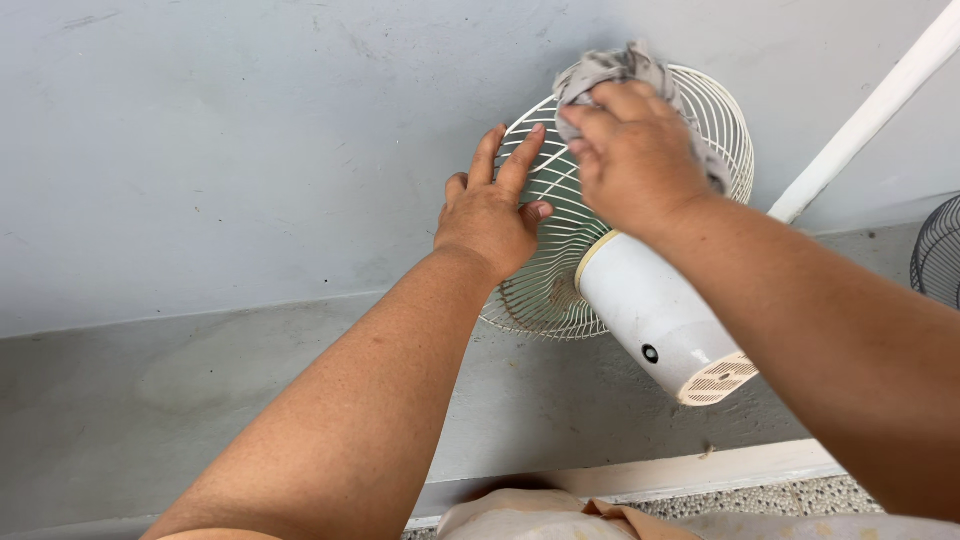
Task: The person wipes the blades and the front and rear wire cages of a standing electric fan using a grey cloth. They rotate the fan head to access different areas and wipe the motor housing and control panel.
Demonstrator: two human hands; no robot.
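The grey wall (pixel 200 150) to the left of the wire fan guard (pixel 560 290) is bare and open, so there is free room on that side. To the right, a slanted white pole (pixel 870 115) runs close past the guard, and the white motor housing (pixel 655 315) juts out behind it. A dark fan grille (pixel 938 250) closes off the far right edge.

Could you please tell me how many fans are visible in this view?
2: a white wire-guarded fan under both hands at centre, and a dark wire fan guard cut off at the right edge. Others may lie outside the view.
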